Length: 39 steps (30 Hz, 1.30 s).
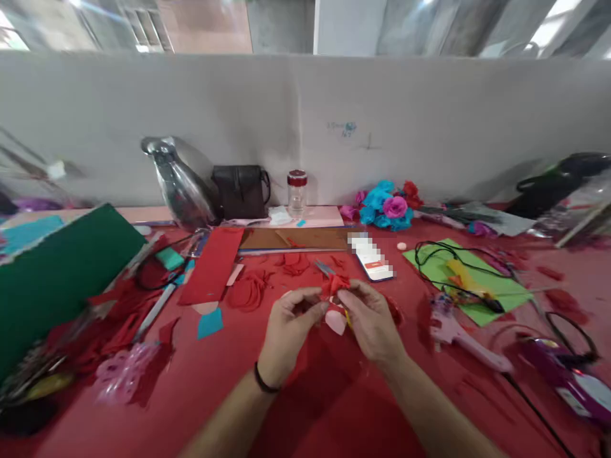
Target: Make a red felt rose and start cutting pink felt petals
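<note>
My left hand (292,324) and my right hand (371,320) meet over the middle of the red table. Between their fingertips is a small red paper flower (337,284), pinched from both sides. Just under it, a pale pink paper piece (335,322) shows between the hands. Behind the flower lie scissors (324,267), partly hidden by the paper. Cut red paper petals (248,290) are piled to the left of my left hand, and more red pieces (292,263) lie farther back. A dark band circles my left wrist.
A phone (373,257) lies behind my right hand. A pink glue gun (470,343) with a cord and a light green sheet (477,286) are at right. Paper flowers (389,207), a jar (296,194), a black bag (241,193) and a metal flask (184,187) line the back. A green box (71,280) stands left.
</note>
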Each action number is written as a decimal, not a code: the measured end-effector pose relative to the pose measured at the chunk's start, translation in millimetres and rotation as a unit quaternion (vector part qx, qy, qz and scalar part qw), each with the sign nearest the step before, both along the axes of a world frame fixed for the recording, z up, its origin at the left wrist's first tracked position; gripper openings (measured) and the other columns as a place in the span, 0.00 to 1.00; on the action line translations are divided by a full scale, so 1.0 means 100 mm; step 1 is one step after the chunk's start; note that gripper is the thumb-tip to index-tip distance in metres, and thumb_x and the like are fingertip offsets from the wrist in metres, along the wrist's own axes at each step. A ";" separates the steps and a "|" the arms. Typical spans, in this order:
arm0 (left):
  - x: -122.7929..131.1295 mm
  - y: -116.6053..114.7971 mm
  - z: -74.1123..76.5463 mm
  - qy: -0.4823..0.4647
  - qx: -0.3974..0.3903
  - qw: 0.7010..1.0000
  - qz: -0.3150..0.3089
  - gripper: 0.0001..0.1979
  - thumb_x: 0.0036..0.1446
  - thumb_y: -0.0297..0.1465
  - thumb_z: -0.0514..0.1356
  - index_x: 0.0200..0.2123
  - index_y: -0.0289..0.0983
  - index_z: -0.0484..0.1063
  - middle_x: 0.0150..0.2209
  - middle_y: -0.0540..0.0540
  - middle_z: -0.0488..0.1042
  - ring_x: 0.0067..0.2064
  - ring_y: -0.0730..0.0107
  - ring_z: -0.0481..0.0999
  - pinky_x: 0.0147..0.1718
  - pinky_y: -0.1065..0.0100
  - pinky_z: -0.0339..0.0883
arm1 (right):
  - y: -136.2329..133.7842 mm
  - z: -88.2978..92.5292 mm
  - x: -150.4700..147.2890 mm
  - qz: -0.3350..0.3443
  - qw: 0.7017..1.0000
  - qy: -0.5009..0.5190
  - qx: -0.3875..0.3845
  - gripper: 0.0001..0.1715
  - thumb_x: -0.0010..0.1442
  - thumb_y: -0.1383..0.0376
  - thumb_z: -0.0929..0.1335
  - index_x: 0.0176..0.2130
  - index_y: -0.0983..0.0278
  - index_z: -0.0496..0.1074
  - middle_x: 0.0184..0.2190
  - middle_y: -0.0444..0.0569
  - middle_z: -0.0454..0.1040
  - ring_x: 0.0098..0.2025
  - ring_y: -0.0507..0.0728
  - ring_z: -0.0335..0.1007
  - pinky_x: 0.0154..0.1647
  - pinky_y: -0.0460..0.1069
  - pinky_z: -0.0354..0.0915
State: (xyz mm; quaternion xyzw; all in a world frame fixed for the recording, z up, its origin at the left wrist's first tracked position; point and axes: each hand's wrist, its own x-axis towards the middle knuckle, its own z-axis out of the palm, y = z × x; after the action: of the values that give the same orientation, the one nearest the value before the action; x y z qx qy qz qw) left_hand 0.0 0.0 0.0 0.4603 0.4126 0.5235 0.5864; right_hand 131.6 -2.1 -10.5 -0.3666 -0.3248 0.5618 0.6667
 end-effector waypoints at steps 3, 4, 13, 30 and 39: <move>0.00 0.01 0.04 0.034 0.022 0.999 0.014 0.08 0.43 0.28 0.66 0.31 0.39 0.80 0.26 0.49 0.74 0.28 0.73 0.68 0.30 0.70 0.63 | 0.00 -0.01 0.00 -0.010 1.000 0.009 -0.001 0.07 0.44 0.63 0.76 0.28 0.59 0.77 0.27 0.41 0.78 0.29 0.49 0.70 0.36 0.44 0.65; 0.00 0.01 0.05 0.035 0.024 0.999 0.014 0.08 0.43 0.27 0.66 0.31 0.39 0.81 0.26 0.48 0.74 0.28 0.73 0.68 0.30 0.70 0.63 | 0.00 -0.01 0.00 -0.012 1.000 0.013 -0.002 0.08 0.43 0.63 0.76 0.28 0.59 0.77 0.27 0.41 0.78 0.30 0.49 0.70 0.36 0.45 0.65; 0.00 0.05 0.00 -0.107 -0.036 0.991 -0.066 0.07 0.41 0.27 0.68 0.29 0.39 0.80 0.26 0.52 0.73 0.20 0.82 0.65 0.23 0.73 0.59 | -0.01 0.05 0.03 0.030 0.997 0.075 -0.002 0.10 0.41 0.69 0.74 0.28 0.59 0.78 0.28 0.42 0.78 0.32 0.52 0.71 0.39 0.47 0.66; -0.04 0.12 -0.08 -0.224 -0.152 0.951 -0.153 0.09 0.43 0.25 0.67 0.32 0.36 0.76 0.24 0.53 0.71 0.18 0.86 0.62 0.20 0.77 0.54 | 0.05 0.02 0.09 -0.003 0.989 0.103 -0.104 0.09 0.38 0.71 0.72 0.25 0.61 0.75 0.23 0.41 0.73 0.26 0.49 0.66 0.30 0.44 0.62; 0.05 0.09 -0.10 -0.228 -0.155 0.959 -0.066 0.13 0.39 0.24 0.69 0.31 0.38 0.75 0.25 0.55 0.72 0.19 0.83 0.65 0.21 0.77 0.58 | -0.05 -0.07 -0.13 0.005 0.993 -0.089 -0.071 0.11 0.43 0.60 0.75 0.27 0.63 0.75 0.28 0.45 0.73 0.30 0.53 0.66 0.33 0.48 0.62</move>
State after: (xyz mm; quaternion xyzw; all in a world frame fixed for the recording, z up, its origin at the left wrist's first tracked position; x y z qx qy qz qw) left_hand 4.5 9.1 -10.1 0.2589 0.3124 0.5041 0.7624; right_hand 118.2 -7.4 -17.5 -0.4601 -0.3441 0.5518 0.6045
